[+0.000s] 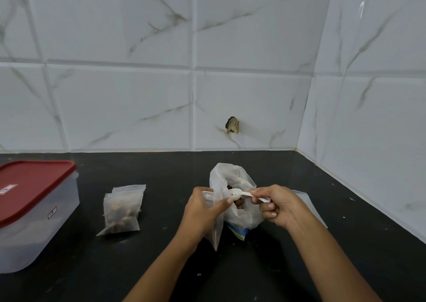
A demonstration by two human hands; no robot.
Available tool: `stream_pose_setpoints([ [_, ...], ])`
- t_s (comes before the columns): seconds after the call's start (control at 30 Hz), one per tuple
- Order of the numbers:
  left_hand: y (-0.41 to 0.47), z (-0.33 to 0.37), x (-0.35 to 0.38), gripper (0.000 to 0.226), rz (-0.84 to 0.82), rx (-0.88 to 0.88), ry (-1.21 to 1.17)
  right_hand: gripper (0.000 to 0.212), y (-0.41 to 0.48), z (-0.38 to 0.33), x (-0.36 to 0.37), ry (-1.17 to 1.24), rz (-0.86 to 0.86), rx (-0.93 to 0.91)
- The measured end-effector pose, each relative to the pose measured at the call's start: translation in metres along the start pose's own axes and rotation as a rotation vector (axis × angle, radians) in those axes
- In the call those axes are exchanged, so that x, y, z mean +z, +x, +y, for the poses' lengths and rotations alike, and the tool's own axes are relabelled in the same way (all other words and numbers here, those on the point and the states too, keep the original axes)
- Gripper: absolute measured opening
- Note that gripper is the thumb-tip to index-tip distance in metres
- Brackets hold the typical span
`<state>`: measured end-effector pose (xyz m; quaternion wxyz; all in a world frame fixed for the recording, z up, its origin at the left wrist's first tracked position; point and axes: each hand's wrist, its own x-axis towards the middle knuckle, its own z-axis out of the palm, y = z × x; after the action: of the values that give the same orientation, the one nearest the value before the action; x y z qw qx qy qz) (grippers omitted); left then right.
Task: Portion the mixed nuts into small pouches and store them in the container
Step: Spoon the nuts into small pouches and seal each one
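My left hand (202,212) grips a small clear pouch (213,230) by its top, and the pouch hangs down to the counter. My right hand (276,206) pinches the handle of a white plastic spoon (237,194), whose bowl sits at the pouch's mouth with a few nuts on it. Behind both hands stands the big translucent bag of mixed nuts (232,179), its mouth open. Left of them lie filled pouches (122,212) stacked on the black counter. A clear container (34,228) with a red lid stands at the far left.
The black counter (161,267) meets white marble tiles at the back and on the right. Another flat clear pouch (309,205) lies behind my right wrist. A chipped hole (232,125) shows in the back wall tile.
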<state>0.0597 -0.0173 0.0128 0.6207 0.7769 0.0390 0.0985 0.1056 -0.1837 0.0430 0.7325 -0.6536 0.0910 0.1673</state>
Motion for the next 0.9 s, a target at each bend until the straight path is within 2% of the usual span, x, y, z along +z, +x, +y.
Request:
stream_pose_setpoints([
  [0.13,0.004,0.005,-0.008,0.060,0.054,0.095,0.171,0.012,0.000,-0.003,-0.006,0.040,-0.006,-0.011],
  [0.23,0.006,0.007,-0.017,0.072,0.030,0.189,0.232,0.014,-0.002,-0.007,-0.008,0.060,-0.005,-0.044],
  [0.33,0.007,0.007,-0.020,0.077,-0.040,0.238,0.286,0.019,-0.008,-0.011,-0.007,0.050,-0.004,-0.151],
  [0.43,0.006,0.008,-0.019,0.078,-0.090,0.205,0.256,0.021,-0.018,-0.014,0.001,0.001,-0.033,-0.305],
  [0.53,0.006,0.008,-0.018,0.074,-0.113,0.159,0.169,0.020,-0.030,-0.013,0.015,-0.183,-0.047,-0.456],
  [0.67,0.008,0.006,-0.020,0.053,-0.105,0.121,0.045,0.021,-0.037,-0.009,0.031,-0.661,0.033,-0.723],
  [0.77,0.009,0.005,-0.021,0.046,-0.101,0.095,-0.053,0.021,-0.034,-0.003,0.033,-0.831,0.008,-0.870],
  [0.9,0.010,0.004,-0.021,0.047,-0.094,0.085,-0.096,0.023,-0.028,0.000,0.033,-1.008,0.039,-1.092],
])
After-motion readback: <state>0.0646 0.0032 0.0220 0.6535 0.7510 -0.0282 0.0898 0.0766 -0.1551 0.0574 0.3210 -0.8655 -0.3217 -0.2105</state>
